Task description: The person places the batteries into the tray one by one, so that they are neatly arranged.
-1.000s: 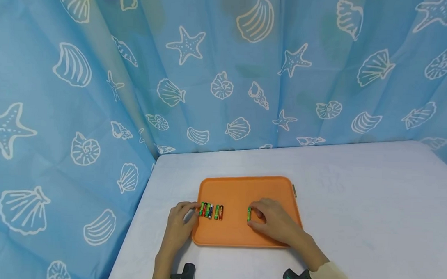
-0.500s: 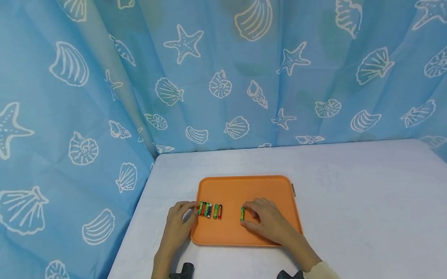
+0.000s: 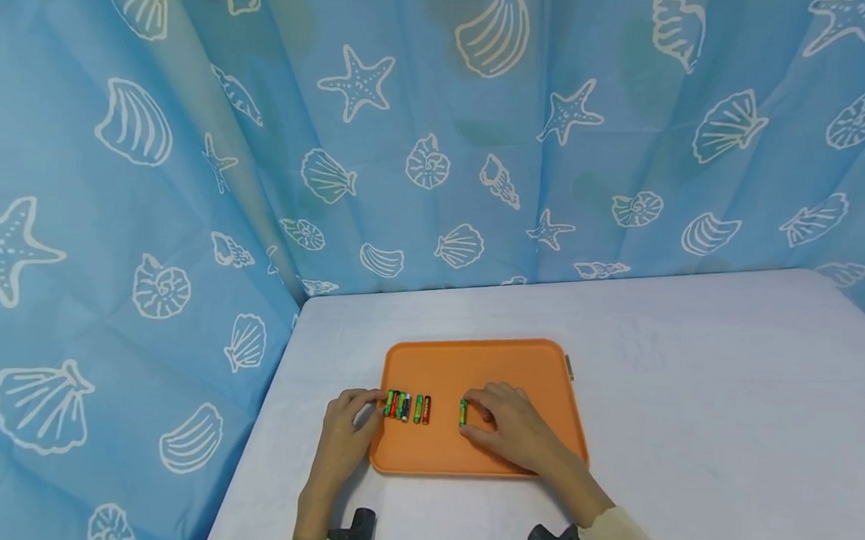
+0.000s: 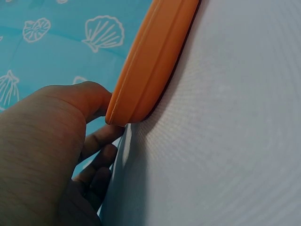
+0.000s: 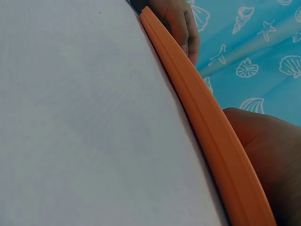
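Observation:
An orange tray [image 3: 487, 355] lies on the white-covered table. My right hand [image 3: 509, 428] pinches a green battery [image 3: 463, 412] upright in the head view, index finger at its far end and thumb at its near end. On the tray's left side, my left hand [image 3: 348, 434] bends its thumb and index finger over the rim, fingertips at the leftmost green battery [image 3: 388, 403] of a tight group. Whether they pinch it is hard to tell. A green battery [image 3: 418, 409] and a red battery [image 3: 427, 410] lie side by side, slightly right of that group. Tray walls hide the fingertips in both wrist views.
The tray's raised rim [image 4: 146, 61] stands between the left wrist camera and the batteries. A blue curtain [image 3: 437, 143] with white shells hangs behind and left of the table [image 3: 685, 406]. A small tab [image 3: 570, 367] shows at the tray's right edge.
My right hand has slid the green battery leftward across the tray, nearer to the other batteries. The left hand and the grouped batteries have stayed in place.

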Available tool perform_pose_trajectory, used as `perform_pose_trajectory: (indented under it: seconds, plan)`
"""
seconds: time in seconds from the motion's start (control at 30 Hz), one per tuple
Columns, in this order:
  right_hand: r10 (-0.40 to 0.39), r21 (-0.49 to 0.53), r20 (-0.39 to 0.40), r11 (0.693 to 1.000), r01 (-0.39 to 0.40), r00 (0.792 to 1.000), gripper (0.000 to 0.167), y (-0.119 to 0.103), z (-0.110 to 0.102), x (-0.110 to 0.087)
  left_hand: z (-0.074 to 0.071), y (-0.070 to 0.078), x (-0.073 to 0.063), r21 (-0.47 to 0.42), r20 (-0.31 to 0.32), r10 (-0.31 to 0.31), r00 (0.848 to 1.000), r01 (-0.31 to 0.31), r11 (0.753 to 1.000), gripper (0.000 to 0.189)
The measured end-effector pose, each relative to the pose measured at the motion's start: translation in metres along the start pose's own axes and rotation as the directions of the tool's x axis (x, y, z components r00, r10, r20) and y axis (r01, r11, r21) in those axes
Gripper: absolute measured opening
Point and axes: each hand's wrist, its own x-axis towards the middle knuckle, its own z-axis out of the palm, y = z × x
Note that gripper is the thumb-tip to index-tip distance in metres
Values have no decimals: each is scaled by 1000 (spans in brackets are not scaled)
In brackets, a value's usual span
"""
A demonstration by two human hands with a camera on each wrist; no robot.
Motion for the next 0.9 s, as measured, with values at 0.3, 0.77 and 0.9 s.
perform_pose_trajectory:
  seconds: [0.3, 0.77, 0.9]
  plan:
    - [-4, 20, -13, 1000, 4, 1000, 42, -6, 4, 4, -1, 1, 0, 5, 4, 7, 1000, -7, 1000, 22]
    - [2, 26, -21, 1000, -2, 1000, 45, -14, 11, 10, 2, -1, 1, 8, -14, 9, 1000, -9, 1000, 22]
    - [6, 29, -23, 1000, -5, 1000, 45, -16, 14, 12, 1, -1, 1, 5, -7, 4, 1000, -4, 1000, 22]
